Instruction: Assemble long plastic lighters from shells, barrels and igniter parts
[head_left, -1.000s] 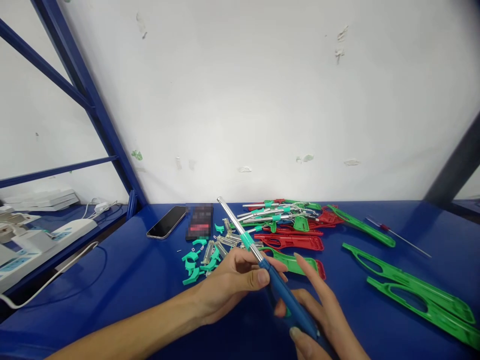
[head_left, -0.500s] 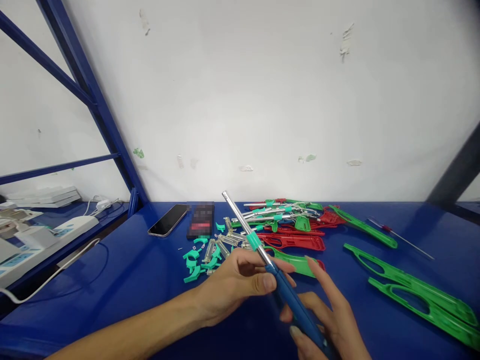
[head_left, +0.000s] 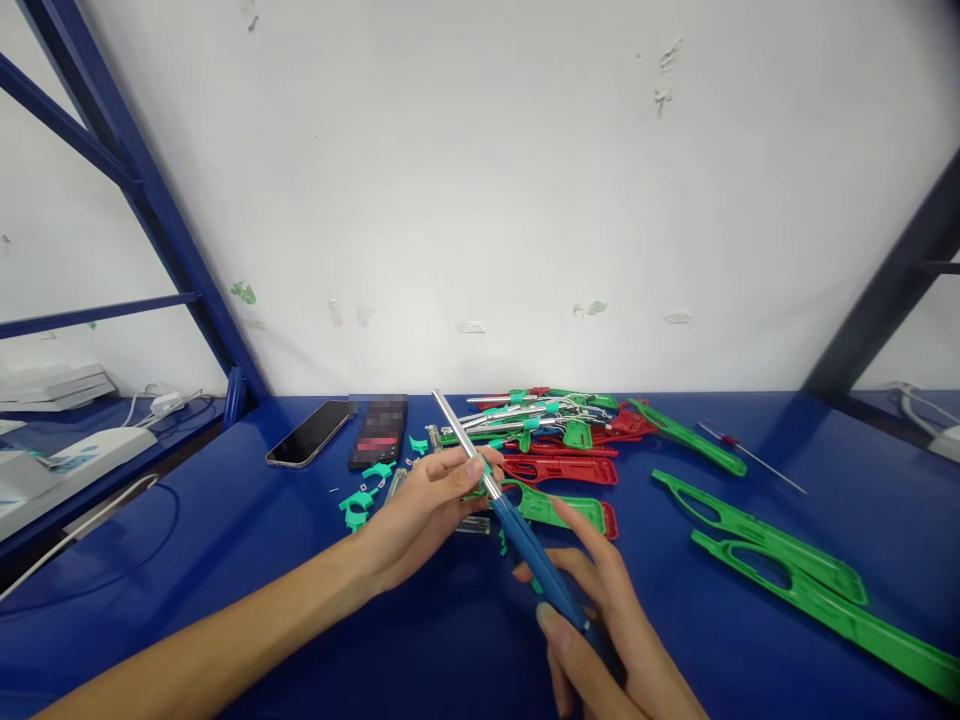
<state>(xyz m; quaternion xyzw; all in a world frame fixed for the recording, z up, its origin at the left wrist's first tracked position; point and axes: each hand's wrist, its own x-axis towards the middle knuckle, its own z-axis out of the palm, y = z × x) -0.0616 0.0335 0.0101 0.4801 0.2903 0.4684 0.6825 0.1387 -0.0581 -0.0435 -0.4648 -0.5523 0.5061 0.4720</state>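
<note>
A long-nosed lighter (head_left: 537,555) with a blue handle and a silver metal tube points up and to the left, held above the table. My left hand (head_left: 431,500) pinches the tube between thumb and fingers, just ahead of the handle, covering most of the teal band there. Around the rear of the blue handle, my right hand (head_left: 615,620) is curled, its index finger stretched forward off the lighter. A small teal piece (head_left: 535,586) shows at the underside of the handle, by my right fingers. The handle's rear end is hidden in my right hand.
Behind the lighter lie silver tubes with wires (head_left: 525,415), red handle shells (head_left: 562,469) and green handle shells (head_left: 780,545). Teal triggers (head_left: 360,500) and clear tanks lie left of centre, near a phone (head_left: 309,434) and a dark box (head_left: 381,430). A thin screwdriver (head_left: 754,458) lies right.
My left hand has slid up from the front of the blue handle onto the metal tube and teal band. My right hand still holds the handle. The view has shifted slightly.
</note>
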